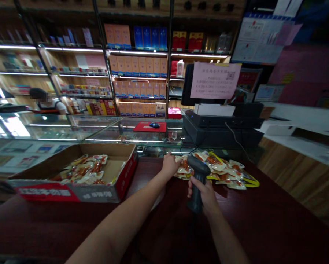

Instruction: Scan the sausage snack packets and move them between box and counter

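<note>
My right hand (pixel 205 192) is wrapped round the handle of a dark grey barcode scanner (pixel 198 179), whose head points at a heap of snack packets (pixel 225 170) on the dark red counter (pixel 263 220). My left hand (pixel 170 165) is closed on one snack packet (pixel 184 167) at the left edge of that heap, just in front of the scanner head. The packets are white and yellow with orange-red contents.
A shallow cardboard box (pixel 79 183) holding more of the same packets lies at the left. Behind the heap stands a black cash register (pixel 222 128) with a pink notice (pixel 215 80). A glass display case (pixel 71 128), product shelves and another person (pixel 47 101) fill the back.
</note>
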`<state>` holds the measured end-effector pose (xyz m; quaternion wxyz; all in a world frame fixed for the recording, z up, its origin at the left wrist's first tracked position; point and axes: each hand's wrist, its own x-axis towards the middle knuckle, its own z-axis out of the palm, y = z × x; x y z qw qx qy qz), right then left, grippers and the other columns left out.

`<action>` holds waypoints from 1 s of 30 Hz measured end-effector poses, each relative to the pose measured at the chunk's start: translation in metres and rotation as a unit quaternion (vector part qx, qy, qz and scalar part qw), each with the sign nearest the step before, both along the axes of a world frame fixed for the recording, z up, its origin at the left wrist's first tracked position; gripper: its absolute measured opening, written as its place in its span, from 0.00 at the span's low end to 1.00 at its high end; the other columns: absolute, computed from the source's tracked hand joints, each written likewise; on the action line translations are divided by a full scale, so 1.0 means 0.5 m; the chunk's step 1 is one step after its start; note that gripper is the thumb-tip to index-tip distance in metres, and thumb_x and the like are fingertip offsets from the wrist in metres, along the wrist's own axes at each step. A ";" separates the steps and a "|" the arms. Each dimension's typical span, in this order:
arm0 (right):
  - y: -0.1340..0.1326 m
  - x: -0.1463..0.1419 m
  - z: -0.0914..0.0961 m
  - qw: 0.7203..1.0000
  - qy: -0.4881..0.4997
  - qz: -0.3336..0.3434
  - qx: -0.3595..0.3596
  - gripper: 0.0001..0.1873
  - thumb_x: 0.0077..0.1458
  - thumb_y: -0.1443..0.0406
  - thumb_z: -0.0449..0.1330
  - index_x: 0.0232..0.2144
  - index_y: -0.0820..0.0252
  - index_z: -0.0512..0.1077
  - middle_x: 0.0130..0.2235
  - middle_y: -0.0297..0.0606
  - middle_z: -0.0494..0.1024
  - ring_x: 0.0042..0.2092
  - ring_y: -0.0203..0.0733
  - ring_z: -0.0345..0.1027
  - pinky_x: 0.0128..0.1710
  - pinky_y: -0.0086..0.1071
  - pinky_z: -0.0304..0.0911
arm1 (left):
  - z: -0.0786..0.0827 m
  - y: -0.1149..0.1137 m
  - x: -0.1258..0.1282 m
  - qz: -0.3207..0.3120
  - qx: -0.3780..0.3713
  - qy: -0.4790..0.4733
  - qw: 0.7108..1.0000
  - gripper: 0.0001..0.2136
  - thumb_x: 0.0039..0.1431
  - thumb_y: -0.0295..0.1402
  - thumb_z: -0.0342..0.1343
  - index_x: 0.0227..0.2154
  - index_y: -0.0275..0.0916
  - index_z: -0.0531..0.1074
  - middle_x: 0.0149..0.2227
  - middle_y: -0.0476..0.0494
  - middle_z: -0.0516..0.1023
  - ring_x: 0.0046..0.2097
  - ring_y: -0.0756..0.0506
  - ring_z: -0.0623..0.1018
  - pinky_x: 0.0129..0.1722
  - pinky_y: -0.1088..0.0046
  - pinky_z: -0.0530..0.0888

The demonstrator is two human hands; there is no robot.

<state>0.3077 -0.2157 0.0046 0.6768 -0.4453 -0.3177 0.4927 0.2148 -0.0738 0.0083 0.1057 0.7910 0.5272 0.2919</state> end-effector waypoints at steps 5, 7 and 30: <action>0.018 -0.064 -0.001 0.999 0.003 0.045 -0.002 0.21 0.37 0.57 0.68 0.31 0.60 0.66 0.17 0.26 0.69 0.15 0.32 0.61 0.13 0.27 0.62 | 0.088 0.003 -0.166 0.005 0.022 -0.022 1.000 0.12 0.52 0.39 0.55 0.26 0.35 0.77 0.42 0.37 0.76 0.54 0.42 0.68 0.50 0.70 0.65; 0.025 -0.092 0.001 0.998 -0.004 0.070 0.006 0.21 0.38 0.57 0.68 0.33 0.60 0.66 0.17 0.26 0.69 0.15 0.32 0.61 0.13 0.27 0.62 | 0.127 0.021 -0.250 0.033 0.019 -0.018 0.999 0.12 0.51 0.39 0.54 0.29 0.35 0.77 0.39 0.39 0.77 0.47 0.43 0.73 0.46 0.71 0.67; 0.064 -0.143 -0.068 0.991 -0.018 0.131 0.020 0.21 0.41 0.59 0.66 0.37 0.60 0.66 0.19 0.26 0.69 0.16 0.32 0.61 0.15 0.27 0.61 | 0.050 0.106 -0.553 0.091 -0.502 -0.108 0.853 0.13 0.32 0.32 0.68 0.15 0.37 0.67 0.12 0.47 0.67 0.14 0.52 0.63 0.11 0.79 0.59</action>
